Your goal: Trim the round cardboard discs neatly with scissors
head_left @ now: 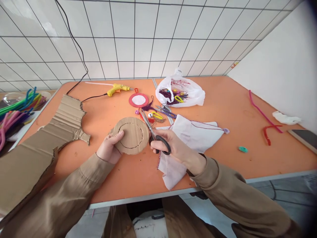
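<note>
My left hand (pixel 111 145) grips a round cardboard disc (pixel 131 132) by its left side, thumb on top. A circular line, dark and broken like a cut, runs inside the disc's edge. In my right hand (pixel 167 143) is a pair of scissors (pixel 162 143) with black handles, the blades pointing up and away beside the disc's right edge. Whether the blades touch the cardboard I cannot tell. Under my right hand lies a white cloth (pixel 190 135) with dark red stitching. Just beyond the disc are a white bell (pixel 150 115) and a pink bell (pixel 137 112).
A large torn cardboard sheet (pixel 37 148) covers the table's left side. Farther back lie a yellow glue gun (pixel 119 89) with a cord, a red-rimmed disc (pixel 138 99) and a white plastic bag (pixel 195 94) of threads. Pipe cleaners (pixel 15 115) sit at far left.
</note>
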The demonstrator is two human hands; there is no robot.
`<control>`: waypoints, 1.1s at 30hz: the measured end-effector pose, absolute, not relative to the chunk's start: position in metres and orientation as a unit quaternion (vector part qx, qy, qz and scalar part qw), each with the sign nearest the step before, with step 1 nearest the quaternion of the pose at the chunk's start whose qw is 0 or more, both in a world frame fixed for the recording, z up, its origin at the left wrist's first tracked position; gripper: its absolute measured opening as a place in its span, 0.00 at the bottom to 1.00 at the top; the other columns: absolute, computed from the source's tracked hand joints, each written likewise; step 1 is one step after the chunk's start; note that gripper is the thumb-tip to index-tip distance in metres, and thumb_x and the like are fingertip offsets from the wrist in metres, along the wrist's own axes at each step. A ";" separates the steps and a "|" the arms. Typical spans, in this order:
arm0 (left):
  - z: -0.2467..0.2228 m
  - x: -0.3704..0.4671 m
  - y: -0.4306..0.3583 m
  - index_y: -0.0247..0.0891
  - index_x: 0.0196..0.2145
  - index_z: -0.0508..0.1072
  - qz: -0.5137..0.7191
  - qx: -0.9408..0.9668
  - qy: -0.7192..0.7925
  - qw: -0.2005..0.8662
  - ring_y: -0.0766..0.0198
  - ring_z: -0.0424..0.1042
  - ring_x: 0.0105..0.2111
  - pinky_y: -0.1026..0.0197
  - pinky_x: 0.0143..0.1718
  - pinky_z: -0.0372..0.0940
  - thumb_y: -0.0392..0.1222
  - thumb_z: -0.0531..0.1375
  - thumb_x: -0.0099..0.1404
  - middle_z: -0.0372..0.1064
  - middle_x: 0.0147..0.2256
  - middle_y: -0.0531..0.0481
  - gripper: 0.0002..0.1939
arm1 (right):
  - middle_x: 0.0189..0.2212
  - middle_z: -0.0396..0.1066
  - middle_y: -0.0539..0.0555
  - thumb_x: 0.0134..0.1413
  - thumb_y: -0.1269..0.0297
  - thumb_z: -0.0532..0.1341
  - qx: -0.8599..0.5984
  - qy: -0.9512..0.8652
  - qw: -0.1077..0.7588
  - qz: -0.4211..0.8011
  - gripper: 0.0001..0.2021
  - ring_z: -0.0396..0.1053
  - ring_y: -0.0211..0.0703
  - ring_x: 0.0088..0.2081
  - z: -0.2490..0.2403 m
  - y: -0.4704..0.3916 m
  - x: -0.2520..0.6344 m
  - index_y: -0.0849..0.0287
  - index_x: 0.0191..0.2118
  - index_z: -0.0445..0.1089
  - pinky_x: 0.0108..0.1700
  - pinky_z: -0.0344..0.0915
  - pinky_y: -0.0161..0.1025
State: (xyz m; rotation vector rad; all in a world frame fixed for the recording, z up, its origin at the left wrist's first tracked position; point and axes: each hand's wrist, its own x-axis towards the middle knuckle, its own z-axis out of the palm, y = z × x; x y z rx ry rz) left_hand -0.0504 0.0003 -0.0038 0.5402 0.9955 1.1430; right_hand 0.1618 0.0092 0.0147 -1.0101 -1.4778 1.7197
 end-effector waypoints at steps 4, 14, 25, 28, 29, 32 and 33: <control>-0.002 -0.047 -0.001 0.37 0.40 0.81 0.505 0.243 0.442 0.701 0.39 0.75 0.51 0.45 0.50 0.72 0.45 0.70 0.52 0.81 0.40 0.41 0.17 | 0.20 0.55 0.44 0.41 0.68 0.61 -0.411 -0.551 0.352 0.635 0.05 0.54 0.33 0.23 0.007 0.011 0.160 0.56 0.23 0.63 0.27 0.54 0.36; -0.004 -0.054 -0.003 0.35 0.34 0.83 0.473 0.314 0.439 0.696 0.39 0.77 0.47 0.47 0.49 0.72 0.49 0.72 0.51 0.82 0.37 0.39 0.16 | 0.22 0.59 0.45 0.44 0.68 0.62 -0.392 -0.541 0.374 0.643 0.02 0.57 0.33 0.22 0.003 0.014 0.168 0.56 0.27 0.68 0.25 0.53 0.35; -0.004 -0.051 -0.005 0.35 0.34 0.84 0.460 0.317 0.420 0.715 0.43 0.80 0.42 0.49 0.46 0.73 0.44 0.72 0.51 0.82 0.37 0.38 0.13 | 0.22 0.62 0.45 0.46 0.66 0.64 -0.413 -0.506 0.399 0.644 0.02 0.59 0.34 0.24 0.002 0.014 0.164 0.56 0.30 0.71 0.26 0.56 0.35; -0.005 -0.051 -0.004 0.34 0.34 0.84 0.473 0.308 0.434 0.703 0.42 0.80 0.42 0.47 0.48 0.73 0.44 0.72 0.52 0.82 0.36 0.38 0.12 | 0.22 0.64 0.46 0.46 0.63 0.64 -0.408 -0.490 0.415 0.649 0.05 0.60 0.34 0.24 0.002 0.015 0.164 0.57 0.31 0.71 0.26 0.57 0.35; -0.005 -0.052 -0.004 0.34 0.34 0.84 0.478 0.304 0.437 0.698 0.42 0.80 0.42 0.47 0.49 0.73 0.44 0.72 0.52 0.82 0.36 0.38 0.13 | 0.23 0.64 0.46 0.46 0.63 0.65 -0.405 -0.486 0.420 0.651 0.06 0.60 0.34 0.23 0.002 0.015 0.164 0.57 0.31 0.71 0.25 0.57 0.36; -0.004 -0.051 -0.004 0.34 0.34 0.83 0.488 0.293 0.435 0.697 0.42 0.80 0.43 0.46 0.49 0.73 0.44 0.72 0.51 0.82 0.36 0.39 0.14 | 0.23 0.65 0.46 0.45 0.61 0.66 -0.403 -0.476 0.428 0.654 0.08 0.60 0.34 0.24 0.000 0.015 0.164 0.57 0.32 0.71 0.26 0.57 0.36; -0.002 -0.051 -0.004 0.34 0.34 0.83 0.490 0.290 0.434 0.698 0.42 0.80 0.43 0.46 0.49 0.73 0.44 0.72 0.51 0.82 0.35 0.39 0.14 | 0.23 0.65 0.46 0.45 0.61 0.66 -0.402 -0.473 0.427 0.657 0.08 0.60 0.34 0.24 0.000 0.015 0.164 0.58 0.32 0.72 0.26 0.57 0.36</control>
